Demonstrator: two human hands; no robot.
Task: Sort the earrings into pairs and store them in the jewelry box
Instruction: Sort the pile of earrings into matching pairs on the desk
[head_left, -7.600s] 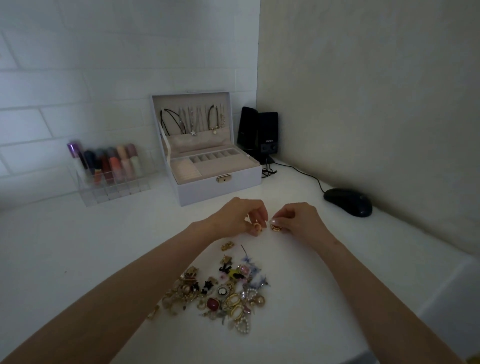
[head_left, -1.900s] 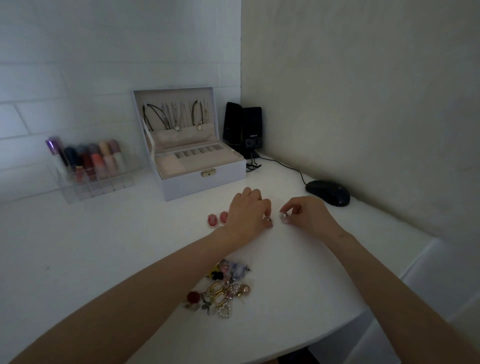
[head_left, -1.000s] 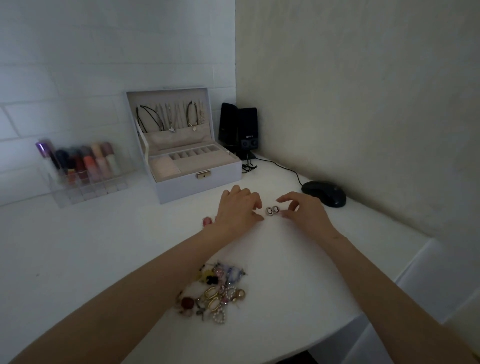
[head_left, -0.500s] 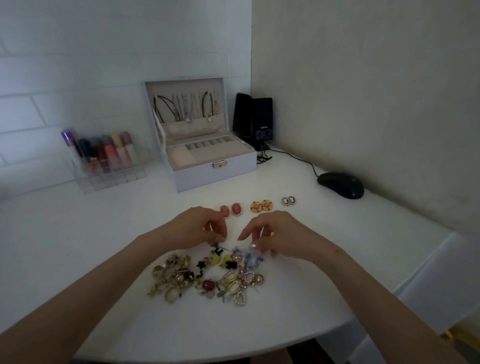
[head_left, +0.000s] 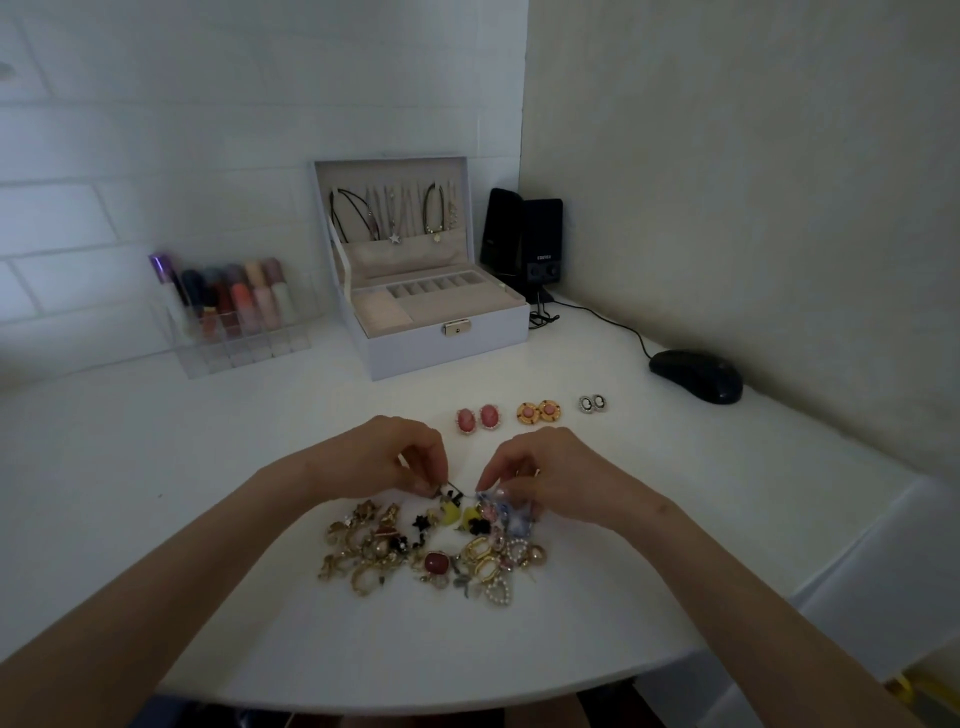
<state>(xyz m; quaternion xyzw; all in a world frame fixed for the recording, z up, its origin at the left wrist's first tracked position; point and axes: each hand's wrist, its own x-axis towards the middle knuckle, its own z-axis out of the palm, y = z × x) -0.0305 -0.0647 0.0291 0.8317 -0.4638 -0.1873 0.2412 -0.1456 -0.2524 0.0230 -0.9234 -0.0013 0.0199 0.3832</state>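
Nearest, well in front of the jewelry box (head_left: 447, 345), a heap of unsorted earrings (head_left: 431, 553) is spread on the white table (head_left: 208, 467). Gilt hoops, a pearl heart, a red stone, and black, yellow and blue pieces can be made out. At the edge of the heap facing the box, a small black earring (head_left: 448, 489) is pinched between the thumb and forefinger of the left hand (head_left: 384, 457). The right hand (head_left: 543, 467) is curled over a blue earring (head_left: 493, 501). Whether that piece is actually gripped cannot be told.

The pieces are judged light, rigid and small, with hooks and posts likely to be caught in their neighbours. Each is best taken by its decorative body or rim, not by the thin post, and lifted slowly so that snagged pieces drop free. Polished metal may slip, and pearls and set stones should be spared pressure.

Closer to the box, three matched pairs are laid in a row. A pink oval pair (head_left: 478, 419) lies before the box's front right corner, an orange round pair (head_left: 538, 412) farther right, and a silver pair (head_left: 592, 404) farthest right. The box is open, and no earrings are seen in its compartments, so storing is judged not yet begun.
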